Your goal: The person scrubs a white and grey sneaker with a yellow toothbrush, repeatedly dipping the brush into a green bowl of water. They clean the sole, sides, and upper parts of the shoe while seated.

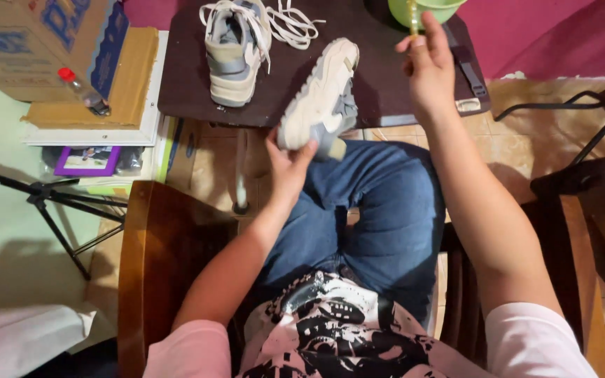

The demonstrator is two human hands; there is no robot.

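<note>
My left hand (287, 162) grips a cream and grey sneaker (322, 98) by its heel, sole turned toward me, above my knee. My right hand (427, 64) is raised at the far edge of the dark table (190, 91) and pinches a thin yellow stick-like handle (412, 15) that reaches into a green bowl (428, 8). A second matching sneaker (236, 49) stands on the table to the left, its white laces (290, 22) loose beside it.
Cardboard boxes (50, 42) and a small red-capped bottle (82, 91) sit at the left. A tripod (50, 203) stands on the floor by wooden chair arms (141, 266). Another dark chair (589, 182) is at the right, by a magenta wall.
</note>
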